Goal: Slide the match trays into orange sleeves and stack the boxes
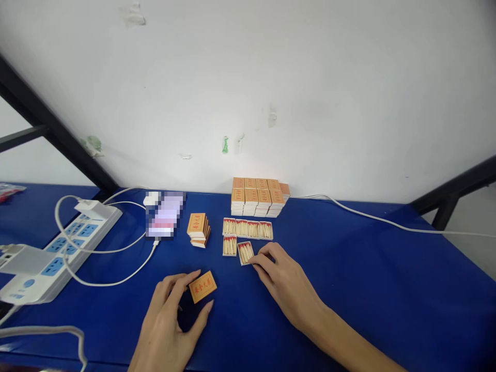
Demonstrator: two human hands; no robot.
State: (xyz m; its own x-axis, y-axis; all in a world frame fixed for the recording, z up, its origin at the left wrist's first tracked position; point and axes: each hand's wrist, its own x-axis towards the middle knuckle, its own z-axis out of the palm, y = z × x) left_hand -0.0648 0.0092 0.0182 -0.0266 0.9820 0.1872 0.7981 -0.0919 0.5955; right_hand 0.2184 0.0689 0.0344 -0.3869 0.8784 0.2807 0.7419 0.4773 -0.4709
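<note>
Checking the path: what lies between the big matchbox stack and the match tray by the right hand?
In the head view, a row of four match-filled trays lies between the matchbox stack and that tray.

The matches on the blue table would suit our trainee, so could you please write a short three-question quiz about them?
1. How many open trays of matches show?
2. True or false: the right hand touches a tray in the back row.
3. Which is nearest the left hand? A: the power strip; B: the lone orange matchbox; C: the phone.

Key: 1. Six. 2. False; it touches the right-hand front tray. 3. B.
</note>
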